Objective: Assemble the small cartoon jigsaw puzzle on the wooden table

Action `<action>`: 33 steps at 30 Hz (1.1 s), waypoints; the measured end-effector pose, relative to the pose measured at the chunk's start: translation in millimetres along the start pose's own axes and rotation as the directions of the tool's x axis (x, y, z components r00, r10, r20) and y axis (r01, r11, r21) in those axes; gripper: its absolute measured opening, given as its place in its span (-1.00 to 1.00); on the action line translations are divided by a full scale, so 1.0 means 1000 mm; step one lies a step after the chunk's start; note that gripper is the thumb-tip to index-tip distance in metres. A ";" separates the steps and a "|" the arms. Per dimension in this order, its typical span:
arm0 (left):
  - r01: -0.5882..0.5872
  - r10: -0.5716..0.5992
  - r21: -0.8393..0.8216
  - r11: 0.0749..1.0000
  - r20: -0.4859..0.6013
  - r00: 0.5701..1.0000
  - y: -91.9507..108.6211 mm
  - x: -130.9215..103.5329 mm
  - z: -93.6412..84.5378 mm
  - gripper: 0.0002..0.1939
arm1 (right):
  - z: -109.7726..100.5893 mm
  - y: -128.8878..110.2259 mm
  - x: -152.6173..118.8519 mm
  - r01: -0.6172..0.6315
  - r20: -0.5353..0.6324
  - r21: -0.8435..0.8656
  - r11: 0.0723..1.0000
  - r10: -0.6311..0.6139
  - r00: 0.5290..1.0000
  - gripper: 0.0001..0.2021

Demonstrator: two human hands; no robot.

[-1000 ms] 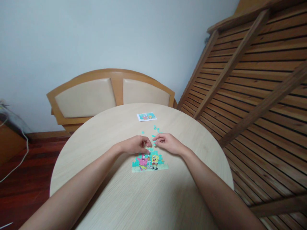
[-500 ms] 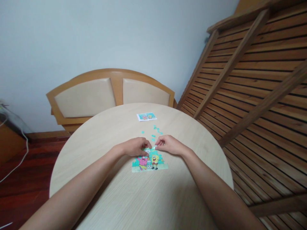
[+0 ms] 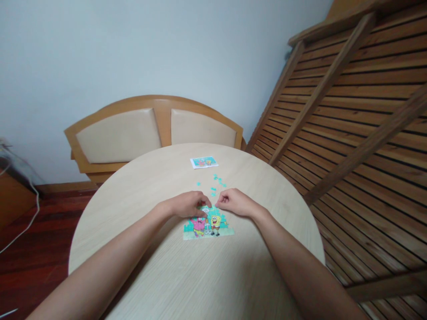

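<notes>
A partly assembled jigsaw puzzle [image 3: 208,230] with pink and yellow cartoon figures on a turquoise ground lies on the round table [image 3: 200,275]. Over its upper left part rests my left hand [image 3: 188,204], thumb and fingers apart, hiding some of the picture. At the puzzle's upper edge, my right hand [image 3: 235,202] has thumb and forefinger pinched together on a small puzzle piece [image 3: 215,206], mostly covered by the fingertips. Several loose turquoise pieces [image 3: 213,190] are scattered just beyond both hands.
A small reference picture [image 3: 204,162] of the same figures lies toward the far edge of the table. Behind stands a padded wooden headboard [image 3: 163,120] against the wall. Wooden slats [image 3: 350,98] lean on the right. A white cable [image 3: 36,206] hangs at the left.
My right fingertips have pressed the pale piece down at the puzzle's upper edge, where less of it shows. My left hand has barely moved.
</notes>
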State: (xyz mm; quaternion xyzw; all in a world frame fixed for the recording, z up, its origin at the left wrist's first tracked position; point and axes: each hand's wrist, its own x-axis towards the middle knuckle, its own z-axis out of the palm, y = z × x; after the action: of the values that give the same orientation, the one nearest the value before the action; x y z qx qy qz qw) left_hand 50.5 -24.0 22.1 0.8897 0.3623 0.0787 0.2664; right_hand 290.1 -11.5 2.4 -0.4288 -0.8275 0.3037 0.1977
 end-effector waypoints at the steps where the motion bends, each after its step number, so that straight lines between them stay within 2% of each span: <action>1: 0.002 -0.002 -0.002 1.000 -0.001 1.000 0.000 0.000 0.000 -0.61 | 0.000 0.000 0.000 -0.001 0.001 0.002 1.000 0.001 1.000 -0.81; 8: 0.003 -0.003 0.009 1.000 0.005 1.000 -0.002 0.000 0.000 -0.60 | -0.003 0.004 0.001 -0.005 0.007 0.042 0.999 0.005 1.000 -0.80; 16: 0.000 0.000 -0.012 1.000 -0.003 1.000 -0.004 -0.003 -0.001 -0.61 | -0.020 0.020 -0.003 -0.061 -0.113 -0.088 0.994 0.051 0.992 -0.87; 22: 0.009 -0.009 -0.002 1.000 -0.034 0.999 -0.003 -0.007 -0.006 -0.62 | -0.027 0.039 -0.004 -0.104 -0.232 -0.188 0.977 0.059 0.971 -0.83; 25: -0.006 0.006 0.007 1.000 -0.037 0.999 -0.002 -0.007 -0.006 -0.60 | -0.023 0.037 0.000 -0.031 -0.253 -0.219 0.975 -0.026 0.967 -0.82; 29: -0.032 0.032 0.027 0.999 -0.016 0.999 -0.001 -0.004 -0.004 -0.55 | -0.006 0.021 0.005 0.179 -0.167 -0.300 0.937 -0.236 0.957 -0.74; 33: -0.006 0.007 0.037 0.999 -0.009 1.000 -0.001 -0.002 -0.003 -0.53 | 0.002 0.010 0.007 0.195 -0.086 -0.380 0.904 -0.244 0.966 -0.70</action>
State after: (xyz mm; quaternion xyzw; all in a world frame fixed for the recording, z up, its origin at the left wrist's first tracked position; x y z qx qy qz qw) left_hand 46.9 -23.5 24.1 0.8952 0.3621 0.0768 0.2481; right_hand 290.9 -1.8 -5.3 -0.3811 -0.8980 0.0902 0.2008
